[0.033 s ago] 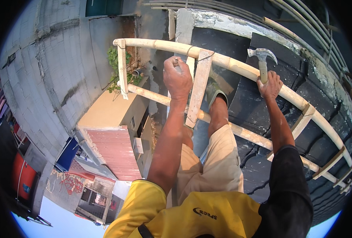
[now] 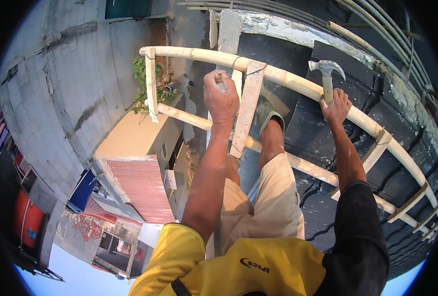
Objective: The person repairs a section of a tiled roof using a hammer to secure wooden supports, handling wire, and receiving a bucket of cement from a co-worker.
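Head view: a bamboo ladder is seen, its right part above a dark roof.
The left hand is clenched; its content cannot be told. Several wooden crosspieces are already fixed on the pale poles; what is left is not shown. The hammer is grasped by the right hand.
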The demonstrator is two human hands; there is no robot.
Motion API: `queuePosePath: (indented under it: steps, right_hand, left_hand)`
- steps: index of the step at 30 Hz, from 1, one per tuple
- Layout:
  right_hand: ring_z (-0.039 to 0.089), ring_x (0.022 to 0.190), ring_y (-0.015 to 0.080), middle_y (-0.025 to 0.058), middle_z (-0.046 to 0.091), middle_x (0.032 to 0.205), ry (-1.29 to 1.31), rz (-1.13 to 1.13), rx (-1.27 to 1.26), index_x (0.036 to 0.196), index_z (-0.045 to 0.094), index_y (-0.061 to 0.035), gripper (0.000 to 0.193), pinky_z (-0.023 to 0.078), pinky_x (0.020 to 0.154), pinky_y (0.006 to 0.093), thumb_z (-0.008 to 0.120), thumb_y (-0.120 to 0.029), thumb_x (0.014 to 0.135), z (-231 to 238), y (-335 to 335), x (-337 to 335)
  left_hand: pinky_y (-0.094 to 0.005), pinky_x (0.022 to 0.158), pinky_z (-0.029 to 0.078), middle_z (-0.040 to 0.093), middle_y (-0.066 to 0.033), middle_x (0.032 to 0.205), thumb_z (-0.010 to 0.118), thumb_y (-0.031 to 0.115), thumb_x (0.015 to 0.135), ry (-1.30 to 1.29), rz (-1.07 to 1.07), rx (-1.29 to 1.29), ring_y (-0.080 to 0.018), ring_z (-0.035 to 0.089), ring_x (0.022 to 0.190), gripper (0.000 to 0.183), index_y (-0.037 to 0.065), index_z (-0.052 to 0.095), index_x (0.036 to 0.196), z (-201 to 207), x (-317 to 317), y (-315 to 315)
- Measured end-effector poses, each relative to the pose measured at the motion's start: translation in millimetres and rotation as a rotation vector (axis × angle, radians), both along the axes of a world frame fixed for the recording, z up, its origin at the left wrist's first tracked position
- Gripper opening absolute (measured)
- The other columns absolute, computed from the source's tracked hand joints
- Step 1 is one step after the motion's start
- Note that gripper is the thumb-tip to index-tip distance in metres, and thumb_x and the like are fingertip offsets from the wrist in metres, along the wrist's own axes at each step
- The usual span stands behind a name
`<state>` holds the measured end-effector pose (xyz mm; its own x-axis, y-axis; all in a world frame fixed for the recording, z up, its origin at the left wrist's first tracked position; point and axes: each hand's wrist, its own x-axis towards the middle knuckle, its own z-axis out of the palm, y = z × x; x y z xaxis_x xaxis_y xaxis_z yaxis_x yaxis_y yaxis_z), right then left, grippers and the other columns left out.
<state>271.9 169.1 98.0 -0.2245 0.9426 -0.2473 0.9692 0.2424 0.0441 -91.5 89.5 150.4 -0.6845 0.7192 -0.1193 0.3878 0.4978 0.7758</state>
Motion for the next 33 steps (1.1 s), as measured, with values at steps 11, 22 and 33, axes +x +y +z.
queuePosePath:
  steps: [11,22,33]
  right_hand:
    - [0.052,0.111,0.0283,0.0069,0.058,0.118,-0.079,0.045,-0.027,0.109,0.061,-0.0091,0.047,0.036,0.094,0.0423,0.064,-0.046,0.079,-5,0,0]
    - [0.053,0.110,0.0312,0.0078,0.058,0.113,-0.141,0.113,-0.007,0.113,0.062,-0.0081,0.050,0.039,0.091,0.0466,0.060,-0.048,0.084,-14,2,3]
    - [0.055,0.106,0.0365,0.0120,0.059,0.108,-0.243,0.130,-0.041,0.115,0.060,-0.0040,0.062,0.042,0.085,0.0514,0.052,-0.058,0.085,-26,-1,23]
  left_hand:
    - [-0.0369,0.085,0.050,0.062,-0.0150,0.107,0.053,0.007,0.096,-0.289,0.495,0.174,-0.0226,0.066,0.088,0.010,-0.001,0.051,0.102,-2,-3,-9]
    - [-0.0406,0.078,0.050,0.063,-0.0138,0.100,0.057,0.005,0.092,0.058,0.416,0.115,-0.0292,0.062,0.087,0.015,0.001,0.050,0.105,1,29,-7]
    - [-0.0417,0.060,0.044,0.062,-0.0076,0.085,0.065,0.008,0.085,0.156,0.477,-0.031,-0.0299,0.063,0.066,0.019,0.009,0.049,0.095,9,28,-6]
